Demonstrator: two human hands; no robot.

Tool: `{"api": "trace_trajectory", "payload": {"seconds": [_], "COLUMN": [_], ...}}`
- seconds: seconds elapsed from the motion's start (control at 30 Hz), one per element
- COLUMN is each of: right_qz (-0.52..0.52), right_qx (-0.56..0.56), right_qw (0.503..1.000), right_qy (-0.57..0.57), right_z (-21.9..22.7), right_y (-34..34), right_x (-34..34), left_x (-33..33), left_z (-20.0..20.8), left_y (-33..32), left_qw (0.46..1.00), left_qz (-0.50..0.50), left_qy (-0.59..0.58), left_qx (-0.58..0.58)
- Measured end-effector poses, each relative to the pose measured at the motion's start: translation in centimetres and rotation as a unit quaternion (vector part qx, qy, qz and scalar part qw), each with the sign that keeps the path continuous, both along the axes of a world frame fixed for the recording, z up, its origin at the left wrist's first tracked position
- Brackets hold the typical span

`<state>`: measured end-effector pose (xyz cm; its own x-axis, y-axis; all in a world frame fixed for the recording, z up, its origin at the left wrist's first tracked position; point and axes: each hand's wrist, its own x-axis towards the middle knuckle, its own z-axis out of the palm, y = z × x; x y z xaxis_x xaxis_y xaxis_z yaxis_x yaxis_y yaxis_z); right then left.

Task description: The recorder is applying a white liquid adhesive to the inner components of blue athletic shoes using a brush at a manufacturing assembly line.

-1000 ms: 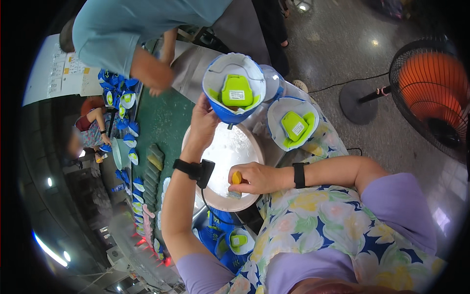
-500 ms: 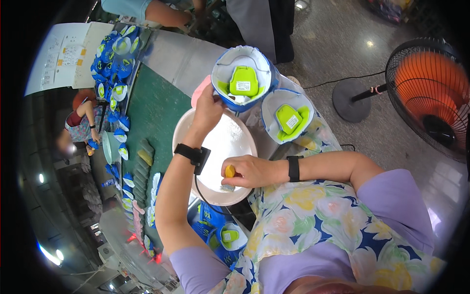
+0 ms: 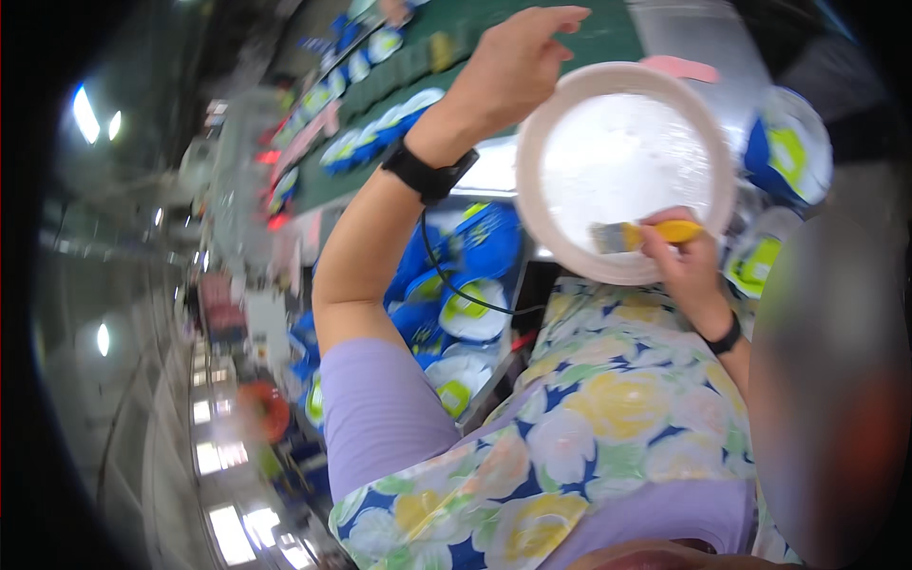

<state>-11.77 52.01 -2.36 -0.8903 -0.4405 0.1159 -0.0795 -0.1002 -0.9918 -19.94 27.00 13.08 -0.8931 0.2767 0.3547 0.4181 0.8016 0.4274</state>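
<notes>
Head camera, looking down: a round, pale pinkish basin (image 3: 529, 180) with a glossy white interior sits at 2 o'clock from the picture's centre; directions below treat this basin as the clock face.

At 5 o'clock, the right hand (image 3: 691, 266) grips a brush (image 3: 673, 231) by its yellow handle, fingers closed round it. The brush lies nearly level over the basin's lower part, bristles pointing to 9 o'clock; whether they touch the white surface I cannot tell.

At 10 to 11 o'clock, the left hand (image 3: 513, 71) is raised near the rim, slightly blurred. Its fingers are loosely extended toward 3 o'clock, with nothing visible in the grasp. A black strap with a small box (image 3: 432, 173) circles that wrist, and a dark cable trails from it.

Blue-and-white pieces with lime-green parts lie around: one (image 3: 809, 142) near 3 o'clock, another (image 3: 758, 264) at 4, and a heap (image 3: 489, 242) at 8. A flat pink piece (image 3: 681, 67) rests just beyond the rim at 1 o'clock. Beyond 11 o'clock stretches a green surface (image 3: 603, 38). At 6 o'clock is the person's floral apron (image 3: 617, 404).
</notes>
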Motion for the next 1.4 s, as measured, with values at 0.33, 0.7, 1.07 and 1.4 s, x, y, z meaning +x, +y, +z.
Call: {"api": "trace_trajectory", "payload": {"seconds": [0.33, 0.7, 1.07, 1.4], "right_qz": [0.05, 0.044, 0.142, 0.158], "right_qx": [0.011, 0.075, 0.169, 0.146], "right_qw": [0.997, 0.996, 0.964, 0.965], "right_qy": [-0.063, -0.019, 0.151, 0.149], "right_z": [1.8, 6.7, 8.1, 7.0], "right_y": [-1.4, -1.3, -5.4, -6.0], "right_x": [-0.2, -2.1, -4.2, -3.0], "left_x": [23.9, 21.9, 23.8, 25.9], "left_z": [-12.5, -14.7, -5.7, -7.0], "left_y": [-16.1, -17.0, -16.3, -14.1], "left_qw": [0.923, 0.624, 0.917, 0.626], "left_qz": [0.312, 0.406, 0.274, 0.267], "left_qy": [-0.221, -0.568, -0.127, -0.154], "left_qx": [-0.039, 0.351, 0.26, 0.716]}}
